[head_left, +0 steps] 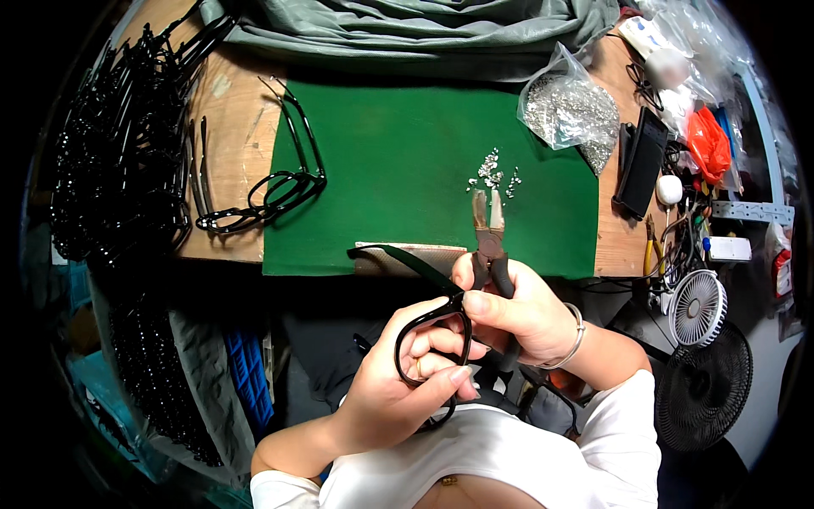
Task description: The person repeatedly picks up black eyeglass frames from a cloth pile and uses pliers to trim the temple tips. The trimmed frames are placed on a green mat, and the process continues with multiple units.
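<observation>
My left hand [381, 392] is closed around a black glasses frame [424, 267] in front of the table's near edge. One rim circles my fingers, and a temple arm points up and left. My right hand [536, 316] grips dark-handled pliers [489, 244], their pale jaws pointing away from me over the green mat [390, 153]. Its thumb and a finger also touch the frame's hinge corner. Just beyond the jaws lie small silvery metal pieces [489, 172]. A clear plastic bag [555, 106] of similar pieces rests at the mat's far right.
More black glasses frames [320, 180] lie left of the mat, beside a large heap of frames [119, 170]. Grey cloth [407, 38] covers the far edge. On the right are a black phone [642, 161], cables, an orange-red bag [707, 144] and a white fan [698, 308].
</observation>
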The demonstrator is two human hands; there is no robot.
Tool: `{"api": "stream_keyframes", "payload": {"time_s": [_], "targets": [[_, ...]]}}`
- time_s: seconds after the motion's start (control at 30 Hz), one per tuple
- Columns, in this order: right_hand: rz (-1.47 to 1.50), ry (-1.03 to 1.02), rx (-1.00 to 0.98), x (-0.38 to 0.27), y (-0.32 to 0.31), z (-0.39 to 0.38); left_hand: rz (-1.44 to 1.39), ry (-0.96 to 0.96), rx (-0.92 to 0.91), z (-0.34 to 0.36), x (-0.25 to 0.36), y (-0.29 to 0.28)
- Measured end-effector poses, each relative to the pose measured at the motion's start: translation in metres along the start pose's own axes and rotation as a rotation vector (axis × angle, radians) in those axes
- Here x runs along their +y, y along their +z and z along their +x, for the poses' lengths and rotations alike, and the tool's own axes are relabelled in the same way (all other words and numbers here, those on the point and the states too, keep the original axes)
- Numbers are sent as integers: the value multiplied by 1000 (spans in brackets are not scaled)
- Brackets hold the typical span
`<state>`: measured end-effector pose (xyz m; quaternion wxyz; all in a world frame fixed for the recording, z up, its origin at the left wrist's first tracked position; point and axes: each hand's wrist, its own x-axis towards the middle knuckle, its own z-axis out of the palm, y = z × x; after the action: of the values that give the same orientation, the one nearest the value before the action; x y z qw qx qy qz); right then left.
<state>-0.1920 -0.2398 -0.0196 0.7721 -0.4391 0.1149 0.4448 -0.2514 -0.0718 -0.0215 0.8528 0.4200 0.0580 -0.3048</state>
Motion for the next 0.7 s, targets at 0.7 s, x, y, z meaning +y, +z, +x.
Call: {"api": "stream_keyframes", "payload": {"time_s": [0.7], "targets": [[-1309,58,-274,-35,5,-14,9,-185,14,-21,13,-13]]}}
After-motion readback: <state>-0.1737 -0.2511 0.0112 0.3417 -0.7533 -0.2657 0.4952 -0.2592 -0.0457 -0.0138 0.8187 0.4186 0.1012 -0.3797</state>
